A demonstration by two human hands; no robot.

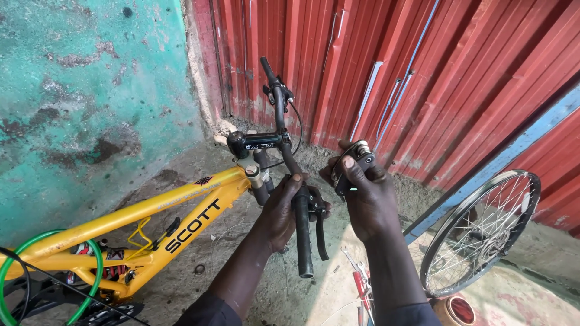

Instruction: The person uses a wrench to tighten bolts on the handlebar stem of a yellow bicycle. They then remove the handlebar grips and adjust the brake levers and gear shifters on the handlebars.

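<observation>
Steadiness matters here: we keep our left hand (283,208) clenched on the handlebar (300,226) near the brake lever (318,224) while our right hand (365,196), just right, grasps a multi-tool (353,163) squarely.

Both hands raised, left (279,211) clenched, right (367,196) gripping, fingers curled.
</observation>
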